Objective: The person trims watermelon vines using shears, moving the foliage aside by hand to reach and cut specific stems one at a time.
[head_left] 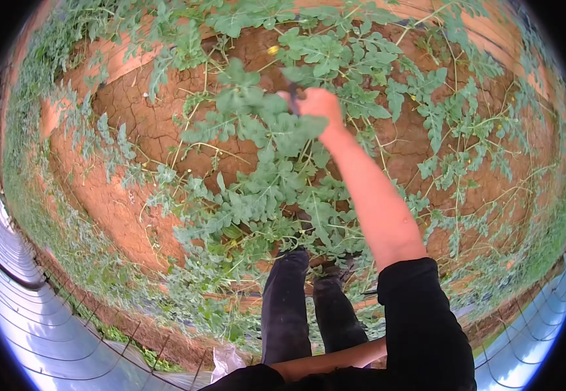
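Observation:
My right hand [319,107] is stretched forward over the vines, its fingers closed round a small dark-handled tool [292,98]. The tool is blurred and partly behind foliage, so its exact kind does not show. Lobed watermelon leaves [263,114] crowd against the hand and cover part of the fingers. Just beyond the hand is a yellow flower [273,50] on the vine. My left forearm [335,360] lies folded across my body, and the hand at its end is hidden behind my right sleeve.
Vines spread on both sides over cracked brown soil [146,117]. My legs [286,306] stand among the leaves. A whitish bag [227,360] lies by my left side. Curved plastic greenhouse walls [29,319] rise at both edges.

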Motion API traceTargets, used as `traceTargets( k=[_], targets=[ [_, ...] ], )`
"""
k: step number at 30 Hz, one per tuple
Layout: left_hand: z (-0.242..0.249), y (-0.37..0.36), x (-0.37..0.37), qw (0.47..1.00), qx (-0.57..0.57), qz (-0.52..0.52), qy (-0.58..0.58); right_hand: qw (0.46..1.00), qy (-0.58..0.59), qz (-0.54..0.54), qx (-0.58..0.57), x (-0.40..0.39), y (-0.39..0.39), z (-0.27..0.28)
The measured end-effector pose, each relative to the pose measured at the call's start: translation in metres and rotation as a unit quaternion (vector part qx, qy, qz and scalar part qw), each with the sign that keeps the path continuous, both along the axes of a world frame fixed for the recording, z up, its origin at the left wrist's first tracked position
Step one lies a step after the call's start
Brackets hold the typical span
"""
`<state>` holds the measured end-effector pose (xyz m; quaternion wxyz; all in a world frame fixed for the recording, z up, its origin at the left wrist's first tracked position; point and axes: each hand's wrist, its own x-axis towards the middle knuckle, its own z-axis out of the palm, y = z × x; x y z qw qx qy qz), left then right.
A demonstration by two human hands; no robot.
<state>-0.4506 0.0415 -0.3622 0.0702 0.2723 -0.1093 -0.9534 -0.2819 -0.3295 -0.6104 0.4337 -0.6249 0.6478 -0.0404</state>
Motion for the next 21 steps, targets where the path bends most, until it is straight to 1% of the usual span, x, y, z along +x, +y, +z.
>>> traceTargets(
  k=[2,3,5,6,8,9,11,13,15,16,19,21],
  targets=[
    [0.000,0.001,-0.001,1.000,-0.001,-0.004,0.002,0.995,-0.019,-0.102,0.001,-0.027,-0.011,-0.007],
    [-0.001,0.000,-0.002,1.000,-0.003,-0.006,0.001,0.958,-0.129,-0.223,0.126,-0.042,-0.015,-0.006],
    [0.000,0.000,-0.004,1.000,-0.004,-0.009,0.001,0.886,-0.226,-0.381,0.137,-0.063,-0.017,-0.004],
    [-0.001,0.000,-0.004,1.000,-0.004,-0.010,0.000,0.885,-0.225,-0.384,0.135,-0.072,-0.017,-0.004],
    [0.000,0.000,-0.003,1.000,-0.002,-0.015,0.002,0.861,-0.266,-0.407,0.148,-0.087,-0.015,-0.004],
    [-0.001,0.000,-0.002,1.000,-0.002,-0.017,0.002,0.860,-0.266,-0.410,0.147,-0.094,-0.012,-0.004],
    [-0.001,0.001,-0.001,1.000,0.000,-0.020,0.001,0.888,-0.247,-0.353,0.163,-0.103,-0.001,0.014],
    [0.000,0.002,0.000,1.000,0.002,-0.024,0.003,0.893,-0.235,-0.352,0.150,-0.112,0.015,0.023],
    [0.000,0.003,0.000,1.000,0.005,-0.027,0.004,0.848,-0.268,-0.449,0.093,-0.123,0.031,0.020],
    [0.000,0.004,0.001,1.000,0.006,-0.029,0.005,0.842,-0.246,-0.473,0.086,-0.127,0.035,0.023],
    [0.000,0.008,-0.001,0.999,0.009,-0.038,0.006,0.826,-0.219,-0.510,0.098,-0.138,0.041,0.019],
    [0.000,0.012,-0.003,0.999,0.011,-0.046,0.006,0.823,-0.220,-0.513,0.109,-0.138,0.039,0.012]
  ],
)
